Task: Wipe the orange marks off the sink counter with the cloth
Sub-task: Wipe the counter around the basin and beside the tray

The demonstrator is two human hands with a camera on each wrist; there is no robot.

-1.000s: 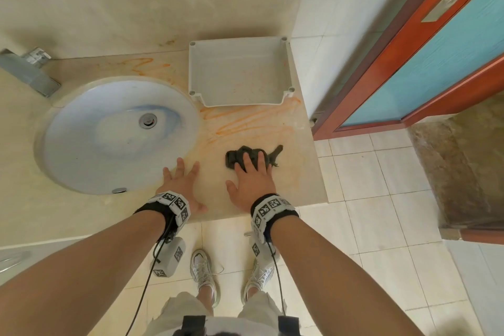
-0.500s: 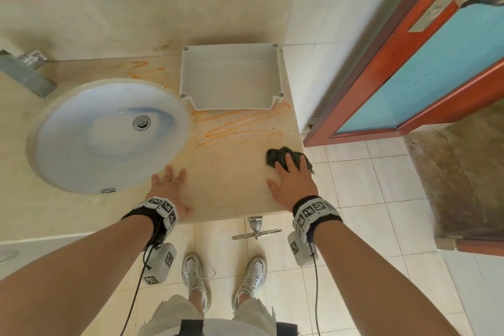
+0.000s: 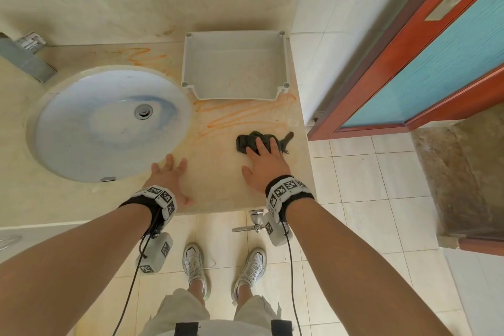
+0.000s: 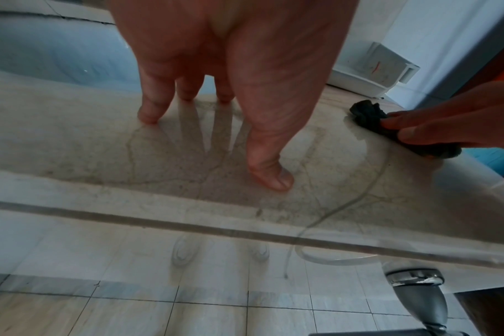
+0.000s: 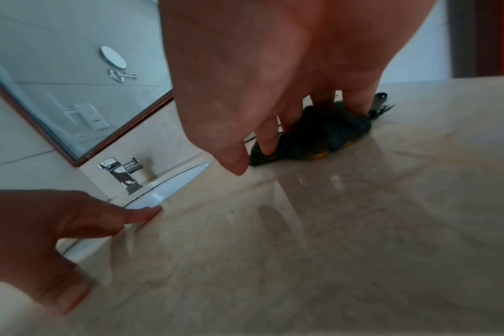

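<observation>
Orange marks (image 3: pixel 240 117) streak the beige counter (image 3: pixel 218 188) between the basin and the tray, and more orange marks (image 3: pixel 144 56) lie behind the basin. A crumpled dark cloth (image 3: pixel 246 142) lies just below the streaks, near the counter's right edge. My right hand (image 3: pixel 266 163) presses it down with straight fingers. In the right wrist view the cloth (image 5: pixel 325 131) shows an orange stain at its edge under my right hand (image 5: pixel 273 91). My left hand (image 3: pixel 169 174) rests flat on the counter by the basin rim, holding nothing, fingertips (image 4: pixel 150 113) touching the stone.
A white basin (image 3: pixel 109 123) fills the counter's left, with a chrome faucet (image 3: pixel 24 60) behind it. An empty grey tray (image 3: pixel 234 63) stands at the back right against the wall. The counter ends at right above the tiled floor (image 3: pixel 381 185), with a red-framed door (image 3: pixel 409 76) beyond.
My right hand swept the cloth from the counter's middle to the right edge, then back left a little and nearer the streaks. The left hand stayed put.
</observation>
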